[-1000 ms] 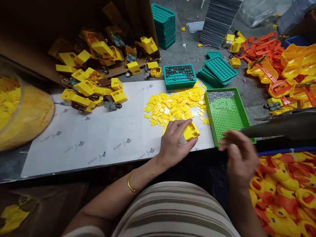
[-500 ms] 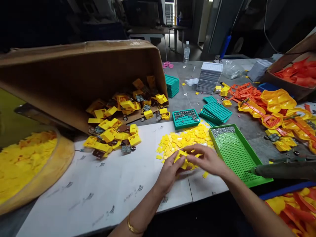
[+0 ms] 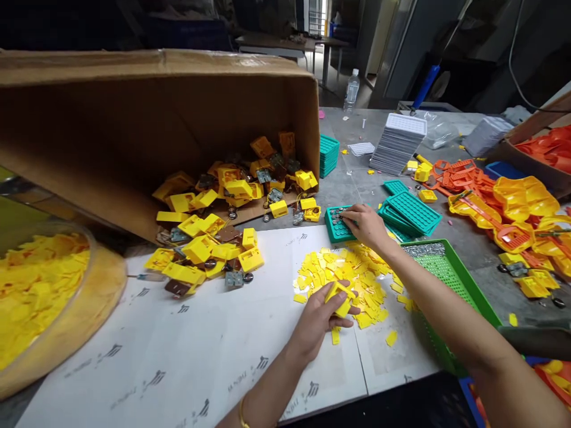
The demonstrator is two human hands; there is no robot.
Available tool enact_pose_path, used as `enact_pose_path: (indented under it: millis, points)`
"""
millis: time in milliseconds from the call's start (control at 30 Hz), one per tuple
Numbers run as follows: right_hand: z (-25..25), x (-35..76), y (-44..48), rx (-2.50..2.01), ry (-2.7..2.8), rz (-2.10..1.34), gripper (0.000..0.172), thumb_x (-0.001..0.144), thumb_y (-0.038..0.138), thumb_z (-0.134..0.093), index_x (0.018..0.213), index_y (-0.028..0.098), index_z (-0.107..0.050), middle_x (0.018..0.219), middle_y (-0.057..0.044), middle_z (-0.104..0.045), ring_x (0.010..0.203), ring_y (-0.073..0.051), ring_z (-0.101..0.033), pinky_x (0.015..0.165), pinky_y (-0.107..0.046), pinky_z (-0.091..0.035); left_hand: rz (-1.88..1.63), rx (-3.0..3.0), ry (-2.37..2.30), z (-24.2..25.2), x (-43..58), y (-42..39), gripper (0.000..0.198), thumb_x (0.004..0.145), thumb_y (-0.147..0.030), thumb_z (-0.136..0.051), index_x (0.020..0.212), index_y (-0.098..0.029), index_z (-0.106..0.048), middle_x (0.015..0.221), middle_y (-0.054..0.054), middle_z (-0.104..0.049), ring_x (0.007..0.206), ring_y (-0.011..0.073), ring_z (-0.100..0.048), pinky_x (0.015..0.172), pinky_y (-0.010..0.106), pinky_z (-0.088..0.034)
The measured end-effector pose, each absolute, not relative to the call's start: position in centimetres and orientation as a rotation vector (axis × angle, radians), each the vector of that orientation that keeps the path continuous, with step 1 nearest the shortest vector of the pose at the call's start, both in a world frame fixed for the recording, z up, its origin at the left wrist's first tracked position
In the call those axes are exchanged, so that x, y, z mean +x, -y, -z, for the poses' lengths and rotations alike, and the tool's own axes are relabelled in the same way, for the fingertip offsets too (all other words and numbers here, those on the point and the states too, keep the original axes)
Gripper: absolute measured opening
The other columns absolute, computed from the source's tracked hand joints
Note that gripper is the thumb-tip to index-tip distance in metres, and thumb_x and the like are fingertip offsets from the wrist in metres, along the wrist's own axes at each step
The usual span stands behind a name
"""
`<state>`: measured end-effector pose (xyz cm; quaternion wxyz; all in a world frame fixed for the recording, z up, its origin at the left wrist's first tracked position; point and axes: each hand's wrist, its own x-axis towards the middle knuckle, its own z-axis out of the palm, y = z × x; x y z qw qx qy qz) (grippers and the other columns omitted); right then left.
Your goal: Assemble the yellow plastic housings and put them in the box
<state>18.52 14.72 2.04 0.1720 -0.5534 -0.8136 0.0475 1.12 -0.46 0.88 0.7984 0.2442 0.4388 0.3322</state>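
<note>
My left hand (image 3: pixel 322 314) grips a small yellow plastic housing (image 3: pixel 339 296) at the near edge of a heap of flat yellow plastic pieces (image 3: pixel 348 276) on the white sheet. My right hand (image 3: pixel 363 223) reaches forward over a teal tray (image 3: pixel 332 229) that holds small metal parts. Its fingertips are pinched together down among those parts, and what they pinch is too small to see.
A tipped cardboard box (image 3: pixel 169 125) spills yellow housings (image 3: pixel 209 246) at the left. A clear tub of yellow pieces (image 3: pixel 40 291) sits far left. A green tray (image 3: pixel 450 285) lies under my right forearm. Stacked teal trays (image 3: pixel 410 211), grey trays (image 3: pixel 397 142) and orange and yellow shells (image 3: pixel 513 202) stand on the right.
My right hand has left the yellow housing and reached forward to the teal tray. My left hand still holds the housing. The camera view has tilted up and shifted.
</note>
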Motion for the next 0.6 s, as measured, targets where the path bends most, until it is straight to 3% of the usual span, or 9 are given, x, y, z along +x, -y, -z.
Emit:
enact_pose_path:
  millis: [200,367,600]
  points:
    - [-2.6,20.7,-13.6,-1.548,2.324,-0.144,0.029,0.092,0.023,-0.045,0.105,0.019,-0.071,0.112,-0.009,-0.066,0.102,-0.023,-0.060,0.086,-0.031,-0.045,-0.673,0.528,-0.966,-0.8,1.2,0.3,0.037,0.079,-0.037,-0.068,0.109,-0.016,-0.061,0.123,0.013,-0.061,0.085,0.0175,-0.070,0.061,0.021,-0.056]
    - [-3.5,21.5,-14.2,-1.733,2.135,-0.169,0.030,0.090,0.019,-0.047,0.108,0.018,-0.070,0.095,-0.008,-0.070,0.083,-0.020,-0.065,0.075,-0.028,-0.047,-0.668,0.548,-0.969,-0.4,1.2,0.3,0.039,0.080,-0.038,-0.067,0.113,-0.018,-0.060,0.120,0.012,-0.062,0.086,0.0170,-0.070,0.065,0.022,-0.057]
    - [-3.2,20.1,-15.0,-1.763,2.295,-0.204,0.022,0.086,0.021,-0.055,0.098,0.020,-0.074,0.100,-0.008,-0.070,0.087,-0.022,-0.064,0.071,-0.028,-0.044,-0.657,0.581,-0.972,-0.4,1.1,0.3,0.038,0.084,-0.038,-0.063,0.115,-0.018,-0.057,0.121,0.011,-0.062,0.087,0.0163,-0.069,0.067,0.021,-0.055]
